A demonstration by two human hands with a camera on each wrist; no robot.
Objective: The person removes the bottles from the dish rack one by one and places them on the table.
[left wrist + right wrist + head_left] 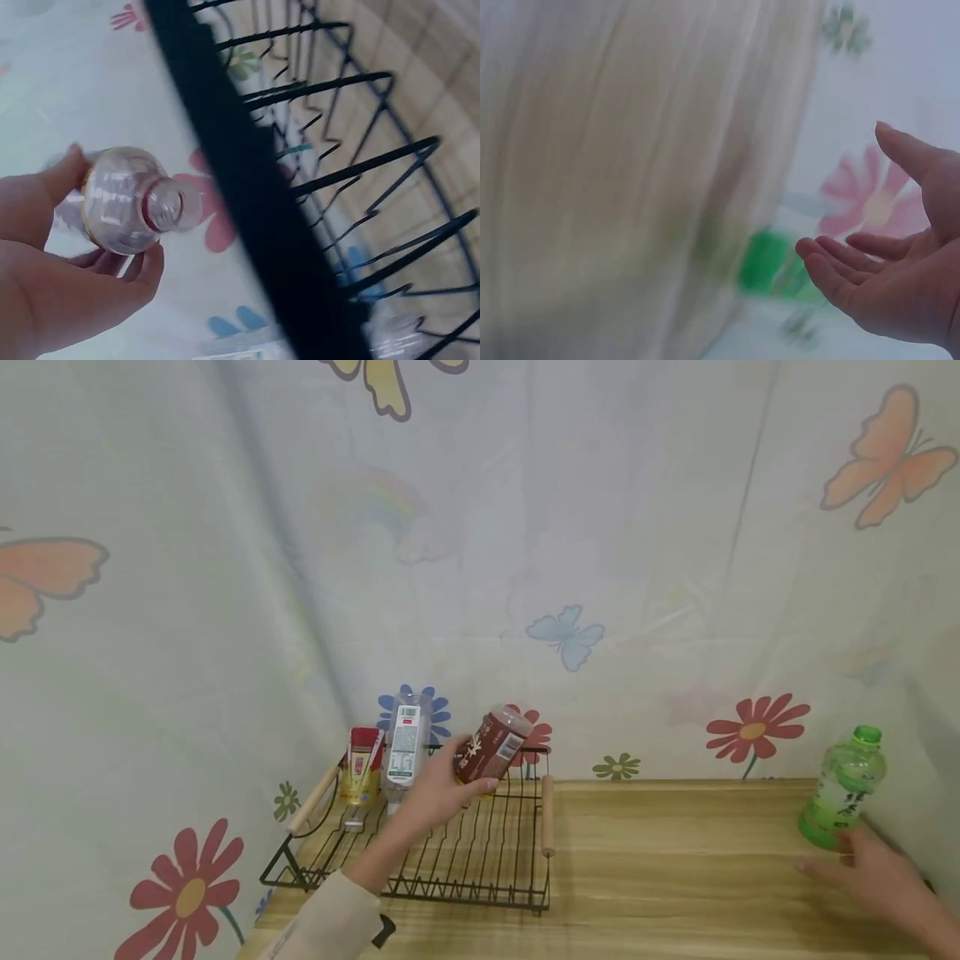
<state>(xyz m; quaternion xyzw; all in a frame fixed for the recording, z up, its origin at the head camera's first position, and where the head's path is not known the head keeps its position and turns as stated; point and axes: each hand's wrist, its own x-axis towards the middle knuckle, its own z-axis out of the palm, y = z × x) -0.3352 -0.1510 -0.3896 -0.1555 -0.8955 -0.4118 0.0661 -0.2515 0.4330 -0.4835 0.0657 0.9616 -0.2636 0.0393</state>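
Note:
My left hand (438, 789) grips a clear plastic bottle with a brown label (489, 750), held tilted over the black wire rack (468, 890). Its uncapped neck (171, 204) shows in the left wrist view, where my thumb and fingers wrap around the body. At the far right a green-capped bottle with a green label (843, 789) stands on the table. Close in front of that bottle is my right hand (870, 868), its fingers loosely extended and holding nothing in the right wrist view.
At the rack's left side sit a red and yellow package (361, 768) and an inverted clear bottle with a white label (406, 743). Wooden handles (547, 814) flank the rack. A patterned curtain (637, 568) hangs behind the wooden table (660, 860).

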